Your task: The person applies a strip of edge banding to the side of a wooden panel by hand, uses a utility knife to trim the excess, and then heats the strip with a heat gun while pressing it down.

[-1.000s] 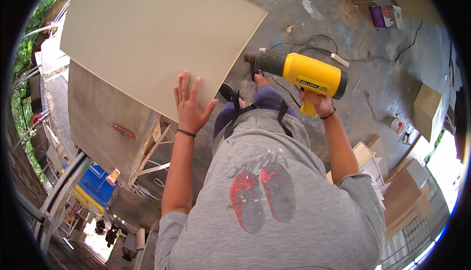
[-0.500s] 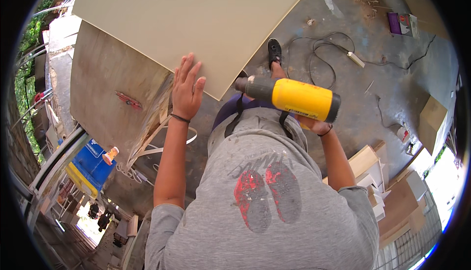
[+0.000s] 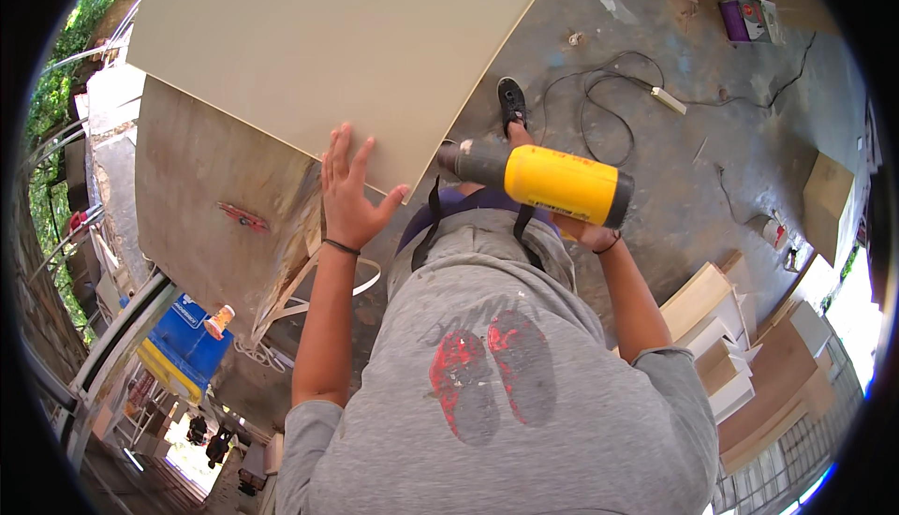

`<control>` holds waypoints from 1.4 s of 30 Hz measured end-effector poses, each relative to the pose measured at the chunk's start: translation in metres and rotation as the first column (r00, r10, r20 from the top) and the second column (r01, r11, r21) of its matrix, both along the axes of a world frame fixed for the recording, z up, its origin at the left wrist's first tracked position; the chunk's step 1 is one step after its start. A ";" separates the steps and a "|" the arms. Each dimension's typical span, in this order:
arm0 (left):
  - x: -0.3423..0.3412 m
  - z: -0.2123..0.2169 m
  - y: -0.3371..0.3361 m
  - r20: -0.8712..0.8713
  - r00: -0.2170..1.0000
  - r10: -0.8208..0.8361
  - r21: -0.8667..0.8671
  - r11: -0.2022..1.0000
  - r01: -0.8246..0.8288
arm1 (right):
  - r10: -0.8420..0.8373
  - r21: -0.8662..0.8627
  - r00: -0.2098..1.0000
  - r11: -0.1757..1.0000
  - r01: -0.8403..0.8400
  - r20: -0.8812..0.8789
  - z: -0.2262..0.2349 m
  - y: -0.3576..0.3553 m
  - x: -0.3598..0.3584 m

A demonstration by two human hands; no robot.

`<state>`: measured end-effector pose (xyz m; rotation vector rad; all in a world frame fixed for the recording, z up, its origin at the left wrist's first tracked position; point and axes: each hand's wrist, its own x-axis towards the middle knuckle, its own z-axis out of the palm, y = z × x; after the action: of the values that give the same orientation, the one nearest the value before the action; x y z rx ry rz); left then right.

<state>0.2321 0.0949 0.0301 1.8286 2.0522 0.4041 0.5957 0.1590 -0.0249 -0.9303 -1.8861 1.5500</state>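
Observation:
A large cream-beige board [image 3: 318, 56] lies across a wooden worktable, one corner pointing toward me. My left hand [image 3: 352, 198] rests at its near edge beside that corner, fingers spread over the surface and thumb stretched out to the right. In my right hand [image 3: 588, 233] is a yellow and black heat gun [image 3: 560, 184]. Its body hides most of the gripping fingers and the handle. The dark nozzle points left at the board's right edge, close to the corner; whether it touches cannot be made out.
Red pliers or a similar red tool [image 3: 243, 216] lie on the worktable [image 3: 197, 159]. A dark cable [image 3: 599, 80] loops over the floor to a white power strip [image 3: 669, 99]. To the right stand pale wooden pieces [image 3: 707, 314]. A blue and yellow container [image 3: 187, 342] is at lower left.
My left hand has slid a little toward the board's near corner, its thumb now further out. The heat gun stays near the right edge. The whole view has shifted slightly.

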 end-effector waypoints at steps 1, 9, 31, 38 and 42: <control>0.004 0.003 0.000 -0.026 1.000 0.002 -0.011 1.000 -0.002 | -0.044 -0.049 0.997 0.998 0.041 -0.057 0.005 0.008 -0.001; 0.030 -0.002 0.004 -0.085 0.994 0.067 -0.133 0.988 -0.078 | -0.289 -0.596 0.955 0.758 0.266 0.059 0.023 0.077 0.018; 0.060 0.001 0.096 0.018 0.953 0.302 -0.158 0.942 -0.295 | -0.419 -0.723 0.908 0.618 0.310 0.031 0.019 0.226 0.068; 0.070 0.003 0.103 0.021 0.928 0.373 -0.161 0.917 -0.365 | -0.308 -0.710 0.950 0.656 0.254 0.055 0.021 0.254 0.074; 0.073 0.003 0.105 0.033 0.917 0.397 -0.152 0.909 -0.388 | -0.253 -0.683 0.967 0.701 0.205 0.030 0.021 0.275 0.074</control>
<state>0.3055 0.2004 0.0333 1.2980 2.3388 0.4001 0.6701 0.4339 -0.0036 -1.3358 -1.0607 2.1189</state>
